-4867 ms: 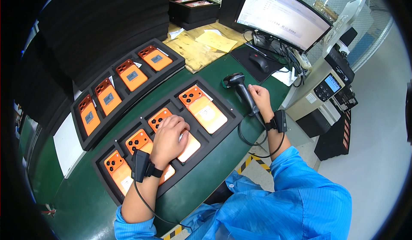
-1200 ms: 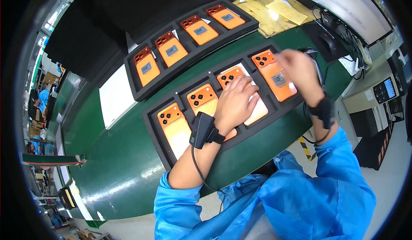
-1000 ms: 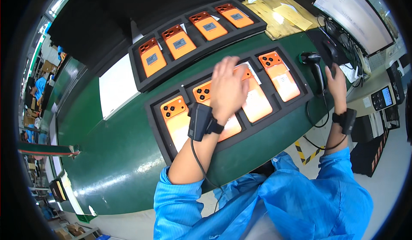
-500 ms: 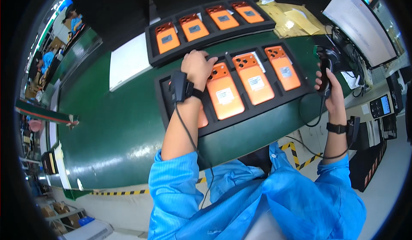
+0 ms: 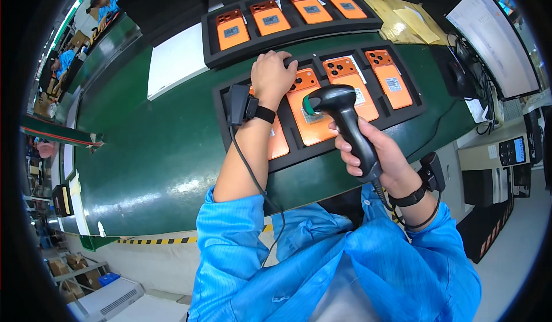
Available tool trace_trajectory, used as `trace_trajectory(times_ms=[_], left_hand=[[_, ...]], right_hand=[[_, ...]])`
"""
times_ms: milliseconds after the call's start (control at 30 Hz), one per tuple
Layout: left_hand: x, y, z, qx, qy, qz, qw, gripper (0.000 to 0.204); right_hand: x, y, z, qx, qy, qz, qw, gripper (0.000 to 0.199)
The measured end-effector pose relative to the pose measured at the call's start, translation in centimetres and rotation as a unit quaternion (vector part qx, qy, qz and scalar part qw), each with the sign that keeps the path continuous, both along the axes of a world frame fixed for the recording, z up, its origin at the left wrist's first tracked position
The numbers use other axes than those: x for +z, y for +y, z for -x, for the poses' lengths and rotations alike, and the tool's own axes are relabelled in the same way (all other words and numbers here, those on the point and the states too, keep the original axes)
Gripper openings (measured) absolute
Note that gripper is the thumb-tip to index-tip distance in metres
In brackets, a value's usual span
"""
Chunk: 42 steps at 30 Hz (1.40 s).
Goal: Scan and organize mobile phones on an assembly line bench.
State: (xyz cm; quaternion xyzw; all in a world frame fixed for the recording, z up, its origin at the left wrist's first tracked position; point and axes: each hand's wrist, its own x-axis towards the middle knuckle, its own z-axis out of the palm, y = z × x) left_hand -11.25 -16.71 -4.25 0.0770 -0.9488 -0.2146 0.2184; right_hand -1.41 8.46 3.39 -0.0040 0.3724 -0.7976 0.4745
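Grips a black barcode scanner (image 5: 348, 126) in the right hand (image 5: 388, 155), with fingers curled together around the handle and thumb pressed along its side. Holds the scanner tilted, with its green-edged nose pointing left over the label of the second phone (image 5: 317, 133), in a black foam tray (image 5: 397, 115); cannot tell touching from hovering there. Holds the left hand (image 5: 273, 79) across the tray's far left part, with fingers close together and bent down, and with thumb spread apart toward the second phone. Cannot make out the fingertips, nor tell what lies under them.

Covers the upper part of the first phone (image 5: 278, 141) with left hand and forearm. Hides part of the third phone (image 5: 371, 112) behind the scanner. Shows the fourth phone (image 5: 391, 86) uncovered at the tray's right end. Wears a black device on each wrist.

Has this tray near the front edge of the green table (image 5: 144, 166), with a second foam tray (image 5: 293, 39) just behind, bearing four more orange phones. Has a flat white slab (image 5: 178, 66) beside that tray's left end. Toward the table's far right corner, has a yellow sheet (image 5: 417, 25) and a monitor (image 5: 491, 37).
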Motion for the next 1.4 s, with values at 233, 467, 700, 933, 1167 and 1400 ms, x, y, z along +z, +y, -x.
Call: trace_trajectory(times_ms=[233,467,700,933,1167,1400], left_hand=[[0.6,0.1,-0.1,0.026,0.010,-0.015,0.999,0.025],[0.4,1.4,2.2,-0.005,0.047,-0.008,0.999,0.020],[2.3,5.3,-2.0,-0.360,0.018,0.021,0.933,0.009],[6.4,6.8,-2.7,-0.439,-0.103,-0.053,0.891,0.013],[6.7,7.7,-3.4,-0.398,-0.111,0.018,0.910,0.018],[6.4,7.1,-3.3,-0.377,-0.098,0.008,0.921,0.013]], right_hand=[[0.2,7.6,6.0,-0.209,0.257,-0.182,0.926,0.041],[-6.6,21.3,14.6,-0.377,0.238,-0.361,0.820,0.034],[-10.5,22.6,15.0,-0.399,0.376,-0.455,0.702,0.038],[-10.0,22.5,13.9,-0.492,0.412,-0.414,0.646,0.025],[-9.5,21.8,14.4,-0.495,0.411,-0.402,0.652,0.028],[-9.6,21.8,14.3,-0.489,0.400,-0.387,0.671,0.025]])
